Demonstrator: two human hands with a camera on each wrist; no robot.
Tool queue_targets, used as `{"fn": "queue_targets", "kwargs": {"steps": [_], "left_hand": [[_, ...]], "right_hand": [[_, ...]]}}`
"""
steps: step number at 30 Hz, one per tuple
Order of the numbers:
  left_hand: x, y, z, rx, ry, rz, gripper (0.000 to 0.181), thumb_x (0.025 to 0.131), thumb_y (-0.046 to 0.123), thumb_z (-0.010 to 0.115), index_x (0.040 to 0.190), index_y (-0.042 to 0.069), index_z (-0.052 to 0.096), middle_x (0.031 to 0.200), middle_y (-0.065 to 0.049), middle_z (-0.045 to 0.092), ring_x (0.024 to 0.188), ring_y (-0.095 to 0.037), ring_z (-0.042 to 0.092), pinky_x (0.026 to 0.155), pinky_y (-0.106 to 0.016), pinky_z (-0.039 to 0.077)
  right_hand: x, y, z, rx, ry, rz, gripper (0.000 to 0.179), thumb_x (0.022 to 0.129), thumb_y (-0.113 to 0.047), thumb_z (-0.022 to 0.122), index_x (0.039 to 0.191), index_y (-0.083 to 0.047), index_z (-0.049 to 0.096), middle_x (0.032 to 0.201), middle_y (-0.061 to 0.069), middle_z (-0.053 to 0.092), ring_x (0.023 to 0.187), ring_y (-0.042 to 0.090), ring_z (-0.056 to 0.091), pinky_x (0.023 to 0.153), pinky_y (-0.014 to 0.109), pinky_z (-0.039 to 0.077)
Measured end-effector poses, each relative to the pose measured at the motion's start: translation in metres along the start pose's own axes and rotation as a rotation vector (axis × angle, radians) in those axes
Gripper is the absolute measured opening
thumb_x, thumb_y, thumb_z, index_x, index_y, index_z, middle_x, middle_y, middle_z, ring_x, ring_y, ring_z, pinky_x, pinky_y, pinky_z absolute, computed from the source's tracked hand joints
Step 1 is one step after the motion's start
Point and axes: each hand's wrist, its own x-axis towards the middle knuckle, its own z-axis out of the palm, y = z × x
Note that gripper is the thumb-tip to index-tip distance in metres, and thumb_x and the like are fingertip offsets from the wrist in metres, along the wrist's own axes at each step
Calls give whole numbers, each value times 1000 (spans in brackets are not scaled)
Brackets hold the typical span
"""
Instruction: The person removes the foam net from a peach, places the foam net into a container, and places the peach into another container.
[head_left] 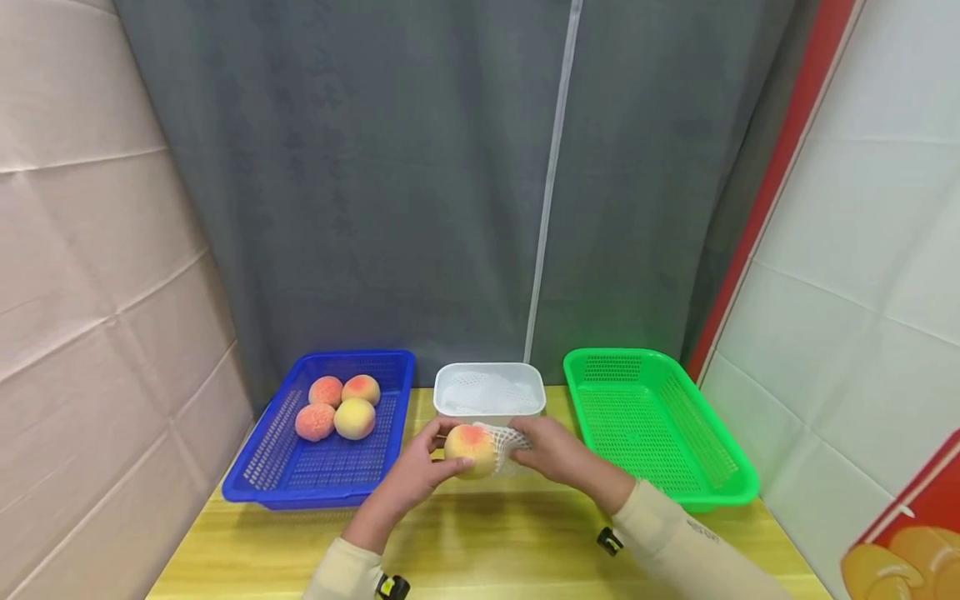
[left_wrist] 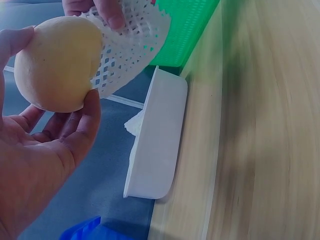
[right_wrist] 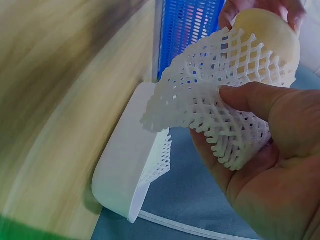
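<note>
In the head view my left hand [head_left: 417,468] grips a yellow peach [head_left: 469,452] with a red blush, thumb and fingers curled round its sides. My right hand [head_left: 553,450] pinches a white foam net sleeve [head_left: 504,447] at the peach's right side. The right wrist view shows the net sleeve [right_wrist: 215,95] partly drawn over the peach [right_wrist: 267,37], its loose end bunched under the right thumb. In the left wrist view the near half of the peach [left_wrist: 57,65] is bare. Both hands are above the table, in front of a white basket [head_left: 489,367].
A blue basket [head_left: 315,492] on the left holds several peaches [head_left: 355,418]. On the right stands a green basket [head_left: 630,412]. White netting [head_left: 487,392] lies inside the white basket. A grey curtain [head_left: 420,208] hangs behind the wooden table [head_left: 480,558], with pale walls at both sides.
</note>
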Motion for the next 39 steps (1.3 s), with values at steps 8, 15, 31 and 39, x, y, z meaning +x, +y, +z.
{"fn": "queue_targets", "kwargs": {"steps": [8, 15, 31, 39], "left_hand": [[-1, -1, -2, 6, 22, -18, 56, 94, 22, 90, 143, 16, 65, 136, -10, 64, 121, -31, 63, 88, -37, 60], [-4, 0, -4, 11, 39, -12, 57, 93, 22, 90, 143, 12, 64, 136, -12, 64, 121, -31, 64, 87, -35, 60], [-4, -3, -5, 18, 51, -18, 57, 93, 22, 90, 142, 12, 64, 136, -12, 65, 119, -30, 64, 88, -37, 59], [-6, 1, -5, 21, 60, -37, 58, 92, 23, 91, 143, 15, 64, 135, -10, 64, 119, -29, 64, 89, -39, 58]], "right_hand": [[23, 24, -9, -35, 40, 37, 20, 91, -5, 82, 84, -12, 65, 73, -10, 53, 67, 7, 46, 63, 28, 44], [45, 40, -18, -126, 78, 67, 24, 93, -6, 82, 81, -13, 63, 71, -7, 52, 68, 11, 46, 63, 30, 43], [102, 72, -26, -225, 141, 238, 17, 102, -12, 79, 115, -1, 77, 106, 13, 79, 95, 29, 74, 86, 49, 63], [122, 85, -27, -300, 186, 218, 15, 102, -10, 81, 115, -5, 75, 106, 11, 78, 97, 29, 74, 88, 48, 63]]}}
